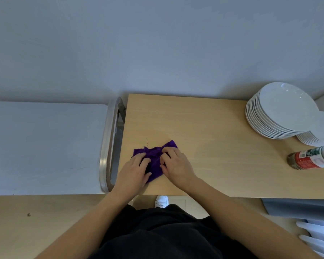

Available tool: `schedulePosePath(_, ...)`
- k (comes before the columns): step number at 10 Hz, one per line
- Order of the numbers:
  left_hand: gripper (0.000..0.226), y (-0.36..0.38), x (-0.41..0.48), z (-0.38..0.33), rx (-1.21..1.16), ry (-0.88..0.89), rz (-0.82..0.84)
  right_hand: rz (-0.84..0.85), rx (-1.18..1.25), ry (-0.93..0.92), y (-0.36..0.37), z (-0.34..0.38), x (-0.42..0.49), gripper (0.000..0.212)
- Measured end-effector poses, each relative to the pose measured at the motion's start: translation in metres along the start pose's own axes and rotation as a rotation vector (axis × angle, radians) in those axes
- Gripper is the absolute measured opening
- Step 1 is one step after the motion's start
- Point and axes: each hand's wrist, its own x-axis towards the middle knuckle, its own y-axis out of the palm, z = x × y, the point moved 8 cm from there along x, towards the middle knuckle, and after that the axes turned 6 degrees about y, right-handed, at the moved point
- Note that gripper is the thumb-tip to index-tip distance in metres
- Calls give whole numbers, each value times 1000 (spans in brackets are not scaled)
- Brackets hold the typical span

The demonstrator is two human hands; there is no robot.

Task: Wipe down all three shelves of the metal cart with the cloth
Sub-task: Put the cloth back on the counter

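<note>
One purple cloth (154,162) on the surface. One left hand (134,171), one right hand (176,165). Two stacks of white plates far right: taller stack (281,109), lower stack (309,140); plates uncountable. One red-labelled bottle (307,159). One white shoe (161,201).

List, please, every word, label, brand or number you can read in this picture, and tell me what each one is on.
Red and white label on the plastic bottle: printed, but too small and blurred to read.
Purple cloth, stack of round white plates, curved steel cart handle, pale wooden table: no text visible.
</note>
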Motion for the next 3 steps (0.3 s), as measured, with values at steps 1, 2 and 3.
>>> schedulePosePath(1,42,-3,1,0,-35,-13,5,18,45,35,1,-2,-2,14)
schedulePosePath(2,34,-10,3,2,-118,-5,-22,124,188,43,-3,-2,6,15)
schedulePosePath(3,32,-16,-9,13,-154,21,-95,314,437,90,-20,-10,9,15)
